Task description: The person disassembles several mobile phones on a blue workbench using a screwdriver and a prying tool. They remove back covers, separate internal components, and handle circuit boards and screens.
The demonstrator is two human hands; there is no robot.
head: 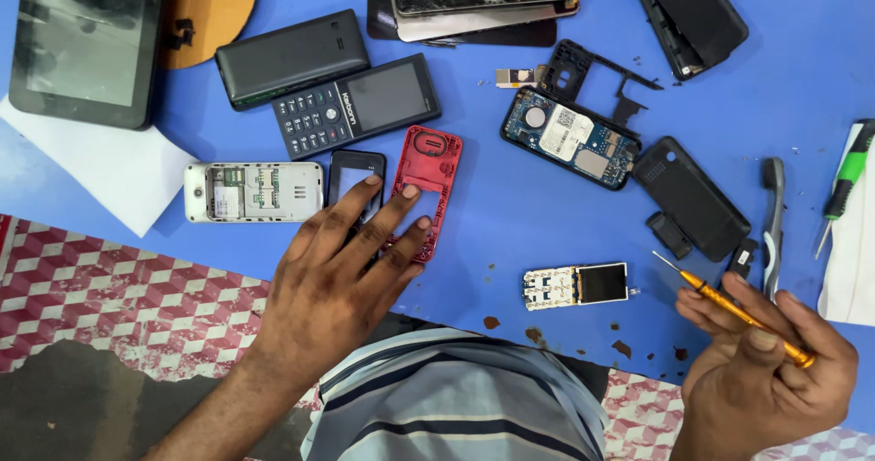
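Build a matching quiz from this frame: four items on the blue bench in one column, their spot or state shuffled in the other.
Items:
1. red phone frame
2. orange screwdriver
3. blue circuit board
4. tablet

Place or state:
A. top left corner, screen up
B. held in the right hand
C. under the left hand's fingers
D. bare, components showing, beside a black back cover

Pairs: 1-C, 2-B, 3-D, 4-A
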